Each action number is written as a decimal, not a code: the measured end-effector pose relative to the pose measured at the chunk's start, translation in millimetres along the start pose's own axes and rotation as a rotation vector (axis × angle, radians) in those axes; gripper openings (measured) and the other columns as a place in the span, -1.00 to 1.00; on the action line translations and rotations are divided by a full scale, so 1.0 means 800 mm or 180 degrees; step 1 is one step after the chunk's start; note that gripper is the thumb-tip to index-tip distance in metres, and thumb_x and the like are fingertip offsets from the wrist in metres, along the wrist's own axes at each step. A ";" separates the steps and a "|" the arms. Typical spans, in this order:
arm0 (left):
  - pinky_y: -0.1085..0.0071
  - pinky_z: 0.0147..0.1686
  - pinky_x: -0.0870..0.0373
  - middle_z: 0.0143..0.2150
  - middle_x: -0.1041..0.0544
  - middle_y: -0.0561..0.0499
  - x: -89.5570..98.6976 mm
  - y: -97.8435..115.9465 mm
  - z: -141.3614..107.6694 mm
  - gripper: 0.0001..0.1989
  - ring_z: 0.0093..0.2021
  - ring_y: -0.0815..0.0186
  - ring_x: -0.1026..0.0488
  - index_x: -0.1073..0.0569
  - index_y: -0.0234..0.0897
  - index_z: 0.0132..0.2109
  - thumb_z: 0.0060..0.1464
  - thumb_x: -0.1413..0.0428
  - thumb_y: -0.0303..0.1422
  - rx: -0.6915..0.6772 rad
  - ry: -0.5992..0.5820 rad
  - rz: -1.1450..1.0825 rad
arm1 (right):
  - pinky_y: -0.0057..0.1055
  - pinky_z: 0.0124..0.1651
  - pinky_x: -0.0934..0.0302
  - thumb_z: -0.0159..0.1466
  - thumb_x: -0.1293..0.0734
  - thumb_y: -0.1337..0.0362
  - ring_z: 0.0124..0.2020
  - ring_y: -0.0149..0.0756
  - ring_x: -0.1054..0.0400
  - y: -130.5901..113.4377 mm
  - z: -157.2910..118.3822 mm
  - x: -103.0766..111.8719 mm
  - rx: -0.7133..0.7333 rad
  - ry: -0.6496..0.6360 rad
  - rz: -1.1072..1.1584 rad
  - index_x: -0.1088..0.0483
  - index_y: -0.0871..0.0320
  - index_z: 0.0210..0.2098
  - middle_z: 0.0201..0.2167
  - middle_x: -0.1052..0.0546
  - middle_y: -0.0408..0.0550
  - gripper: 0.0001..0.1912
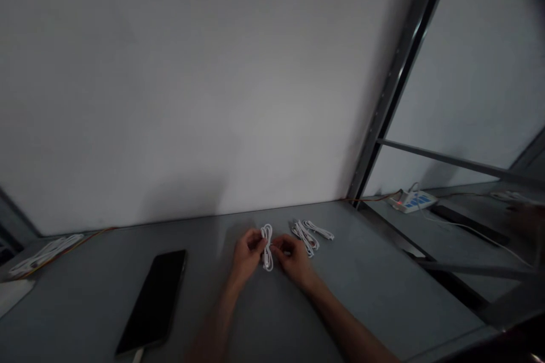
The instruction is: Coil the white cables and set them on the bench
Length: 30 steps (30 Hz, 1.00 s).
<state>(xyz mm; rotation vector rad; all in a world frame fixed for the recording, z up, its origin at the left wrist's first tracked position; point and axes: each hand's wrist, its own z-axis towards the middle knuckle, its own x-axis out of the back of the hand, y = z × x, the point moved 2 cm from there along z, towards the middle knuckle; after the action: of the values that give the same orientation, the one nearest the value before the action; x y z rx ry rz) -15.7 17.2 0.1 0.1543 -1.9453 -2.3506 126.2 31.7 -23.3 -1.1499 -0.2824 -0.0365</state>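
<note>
L. hand [248, 252] was seen closed on a coiled white cable [267, 261], approx. lower centre of frame, held upright betw. thumb and fingers. R. hand [294, 260] was noted w/ fingertips bunched at the coil's right edge; whether any strand was gripped could not be told. More white cable bundles [305, 239] were found just right of R. hand, laid on the grey surface [213, 238]. A dark-screened phone [154, 298] was observed lower left, white lead [138, 356] attached at its bottom end. White cords [49, 253] were noted far left; a power strip [417, 202], mid-right.
</note>
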 end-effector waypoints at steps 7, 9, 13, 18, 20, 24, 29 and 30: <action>0.38 -0.30 -0.43 -0.36 -0.61 -0.07 0.002 -0.009 0.002 -0.70 -0.33 0.21 -0.55 -0.46 -0.30 -0.35 -0.20 -0.28 -0.19 0.0125 0.0001 0.0058 | -0.51 -0.47 -0.17 0.21 -0.27 0.31 -0.50 -0.37 -0.33 -0.015 -0.005 0.003 0.0275 0.0146 -0.0546 -0.43 0.19 -0.40 -0.45 -0.51 -0.07 -0.88; 0.38 -0.33 -0.43 -0.38 -0.62 -0.07 0.002 -0.011 0.002 -0.70 -0.36 0.21 -0.55 -0.45 -0.29 -0.31 -0.19 -0.27 -0.21 0.0214 0.0007 0.0129 | -0.51 -0.45 -0.16 0.21 -0.26 0.33 -0.49 -0.37 -0.33 -0.016 -0.005 0.004 0.0347 0.0190 -0.0662 -0.43 0.19 -0.42 -0.46 -0.50 -0.08 -0.88; 0.38 -0.40 -0.43 -0.39 -0.62 -0.07 0.003 -0.016 0.000 -0.68 -0.42 0.21 -0.56 -0.41 -0.27 -0.26 -0.17 -0.25 -0.22 0.0397 -0.0002 0.0220 | -0.51 -0.42 -0.15 0.21 -0.25 0.37 -0.50 -0.38 -0.32 -0.016 -0.005 0.006 0.0384 0.0187 -0.0847 -0.41 0.19 -0.43 -0.49 -0.49 -0.09 -0.87; 0.38 -0.42 -0.43 -0.43 -0.60 -0.03 0.006 -0.017 -0.002 -0.68 -0.44 0.21 -0.56 -0.38 -0.25 -0.24 -0.14 -0.22 -0.20 0.0466 0.0031 0.0570 | -0.51 -0.41 -0.15 0.16 -0.26 0.44 -0.49 -0.37 -0.33 -0.012 -0.003 0.003 0.0214 0.0111 -0.0907 -0.43 0.20 -0.44 -0.51 -0.50 -0.09 -0.88; 0.38 -0.38 -0.43 -0.40 -0.60 -0.02 0.006 -0.013 -0.002 -0.68 -0.39 0.21 -0.56 -0.38 -0.24 -0.24 -0.16 -0.24 -0.25 0.0302 0.0190 0.0818 | -0.50 -0.41 -0.14 0.17 -0.27 0.44 -0.50 -0.36 -0.33 -0.008 -0.002 0.002 0.0086 0.0112 -0.0923 -0.44 0.21 -0.42 -0.51 -0.50 -0.09 -0.89; 0.41 -0.37 -0.38 -0.41 -0.56 0.00 0.000 -0.003 -0.004 -0.77 -0.40 0.26 -0.52 -0.40 -0.25 -0.37 -0.22 -0.27 -0.34 0.0009 0.0138 0.1215 | -0.49 -0.39 -0.15 0.14 -0.27 0.46 -0.48 -0.35 -0.34 -0.001 0.001 0.000 0.0048 0.0031 -0.1019 -0.45 0.23 -0.43 -0.50 -0.51 -0.07 -0.88; 0.44 -0.38 -0.32 -0.49 -0.54 0.04 -0.010 0.002 -0.008 -0.97 -0.43 0.29 -0.49 -0.45 -0.24 -0.44 -0.10 -0.16 -0.44 0.0031 -0.0329 0.1305 | -0.48 -0.38 -0.15 0.14 -0.25 0.48 -0.48 -0.34 -0.33 0.003 0.001 -0.001 0.0083 -0.0066 -0.1113 -0.45 0.24 -0.42 -0.50 -0.51 -0.06 -0.86; 0.44 -0.38 -0.32 -0.49 -0.54 0.04 -0.011 0.003 -0.008 -0.97 -0.43 0.29 -0.48 -0.46 -0.24 -0.43 -0.09 -0.15 -0.46 0.0034 -0.0332 0.1316 | -0.48 -0.37 -0.16 0.14 -0.24 0.48 -0.48 -0.34 -0.34 0.002 0.000 -0.002 0.0100 -0.0085 -0.1105 -0.45 0.24 -0.42 -0.50 -0.51 -0.06 -0.86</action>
<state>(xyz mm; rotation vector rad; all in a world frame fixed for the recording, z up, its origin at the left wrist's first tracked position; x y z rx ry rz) -6.2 11.5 1.1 -0.3438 -1.8173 -2.1108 125.1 32.6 -25.2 -1.0600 -0.5023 -0.3212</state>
